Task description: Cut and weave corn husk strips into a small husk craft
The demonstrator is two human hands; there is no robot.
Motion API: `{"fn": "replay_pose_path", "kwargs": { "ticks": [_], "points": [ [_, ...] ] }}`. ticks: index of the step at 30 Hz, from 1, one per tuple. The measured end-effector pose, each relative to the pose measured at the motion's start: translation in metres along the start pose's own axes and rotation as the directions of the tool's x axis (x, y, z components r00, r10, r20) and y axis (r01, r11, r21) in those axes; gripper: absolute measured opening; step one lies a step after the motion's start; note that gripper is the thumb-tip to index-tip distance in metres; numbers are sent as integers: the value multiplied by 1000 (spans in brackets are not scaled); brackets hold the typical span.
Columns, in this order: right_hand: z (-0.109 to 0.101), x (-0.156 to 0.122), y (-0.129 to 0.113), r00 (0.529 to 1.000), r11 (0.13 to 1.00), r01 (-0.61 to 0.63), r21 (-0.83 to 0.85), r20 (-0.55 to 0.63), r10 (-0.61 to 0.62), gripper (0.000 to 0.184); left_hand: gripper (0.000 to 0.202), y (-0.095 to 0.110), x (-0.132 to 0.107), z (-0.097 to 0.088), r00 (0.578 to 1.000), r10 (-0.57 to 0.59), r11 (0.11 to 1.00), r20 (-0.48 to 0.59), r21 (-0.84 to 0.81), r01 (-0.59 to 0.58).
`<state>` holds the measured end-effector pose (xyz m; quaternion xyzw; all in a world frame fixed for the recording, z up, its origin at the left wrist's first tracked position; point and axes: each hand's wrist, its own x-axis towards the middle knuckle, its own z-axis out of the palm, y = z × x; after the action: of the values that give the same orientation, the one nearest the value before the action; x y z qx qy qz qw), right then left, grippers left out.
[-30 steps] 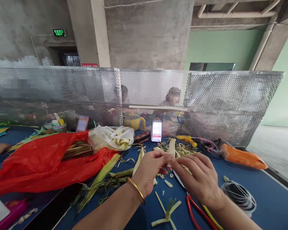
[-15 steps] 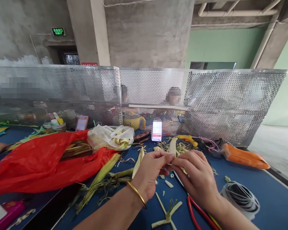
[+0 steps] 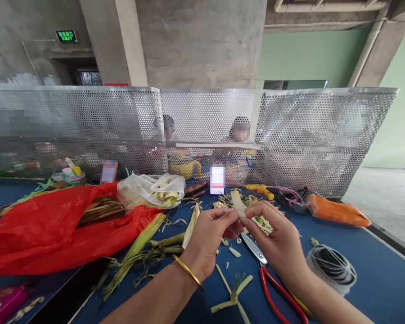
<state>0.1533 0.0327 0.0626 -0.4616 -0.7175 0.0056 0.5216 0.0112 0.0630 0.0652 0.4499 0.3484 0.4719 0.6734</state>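
A pale strip of corn husk [image 3: 236, 200] stands up between the fingertips of both my hands. My left hand [image 3: 209, 236], with a gold bangle at the wrist, pinches its lower end with thumb and fingers. My right hand [image 3: 279, 240] pinches the same end close beside it; the exact spot gripped is partly covered by fingers. Below my right hand lie scissors [image 3: 254, 249] with red handles. A knotted husk piece with several arms [image 3: 234, 297] rests on the blue table [image 3: 367, 270] near me. Small husk scraps [image 3: 234, 253] are scattered under my hands.
To the left spread a red plastic bag [image 3: 54, 220] and a white bag of husks [image 3: 151, 189]. A lit phone [image 3: 217, 179] stands before the perforated metal screen [image 3: 209, 108]. At right are an orange packet [image 3: 337, 211], a wound coil [image 3: 332, 270] and a yellow-handled tool [image 3: 259, 191].
Both hands have shifted slightly and still hold the husk, which tilts more to the left. More of the scissors shows beneath my right hand. The whole view has moved a little.
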Motion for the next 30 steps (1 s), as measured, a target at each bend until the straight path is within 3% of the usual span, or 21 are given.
{"fn": "replay_pose_path", "kwargs": {
  "ticks": [7,13,20,23,26,30],
  "points": [
    [-2,1,-1,970,964,-238,114,81,230,11,21,6,-6,0,991,114,979,68,162,-124],
    [-2,3,-2,949,936,-305,175,136,284,8,18,4,-3,0,978,193,942,73,265,-206],
    [2,-2,1,945,892,-323,316,156,287,22,16,6,-3,-1,975,208,929,76,297,-222],
    [0,-3,1,972,927,-221,302,142,185,25,18,7,-3,-2,988,145,956,48,252,-153],
    [-5,0,1,995,992,26,124,94,-37,24,19,7,-3,-4,993,116,973,34,199,-120],
    [-9,4,-1,938,942,329,-65,136,-318,19,25,7,-1,-5,994,99,985,52,134,-105]
  ]
}}
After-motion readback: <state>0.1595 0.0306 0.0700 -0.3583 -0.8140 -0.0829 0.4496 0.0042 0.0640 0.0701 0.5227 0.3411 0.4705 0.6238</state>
